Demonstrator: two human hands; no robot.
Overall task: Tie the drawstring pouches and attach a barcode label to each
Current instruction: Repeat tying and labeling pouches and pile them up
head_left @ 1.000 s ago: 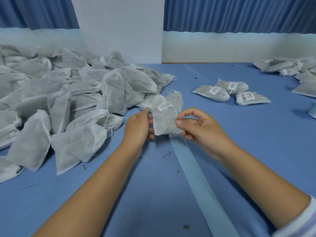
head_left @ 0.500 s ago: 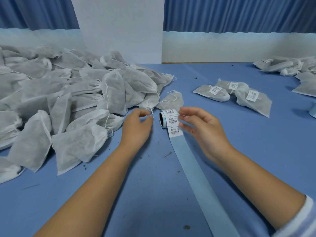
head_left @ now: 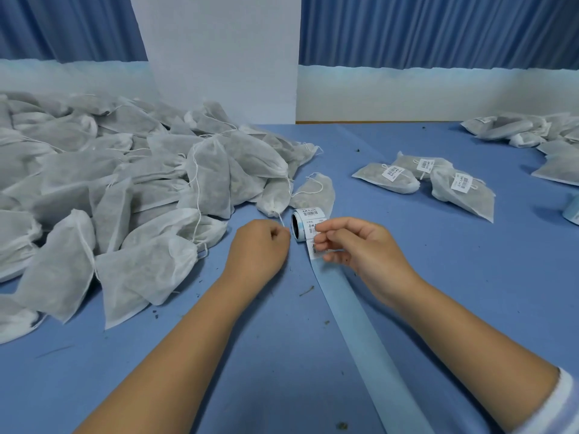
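Left grip first: the left hand (head_left: 258, 249) is curled tight, thumb and forefinger closed on a thin white drawstring (head_left: 281, 219). That string runs up to a pouch (head_left: 275, 195) at the near edge of the pile (head_left: 125, 183), and the pouch is lying on the table (head_left: 454, 277), not lifted.

Over to the right hand (head_left: 360, 249): its grip is clamped on a barcode label (head_left: 316, 249), fingers above and thumb below, right at the roll (head_left: 303, 225). The roll lies on its side just beside the left knuckles, with more printed labels showing on its top. From under the pinched label a pale blue backing strip (head_left: 360, 324) trails along the table toward the camera, passing between the two forearms.

Just behind the roll lies a lone pouch (head_left: 313, 192), its looped string resting on top. The pile fills the whole left side, grey-white bags heaped over each other, strings loose.

Off to the right, well apart from the hands, three labelled pouches (head_left: 423, 177) lie together, overlapping, white barcode tags facing up. Further back at the right edge sits another heap (head_left: 517, 133). Dark crumbs dot the blue table. A striped sleeve (head_left: 560, 402) shows at the lower right corner.
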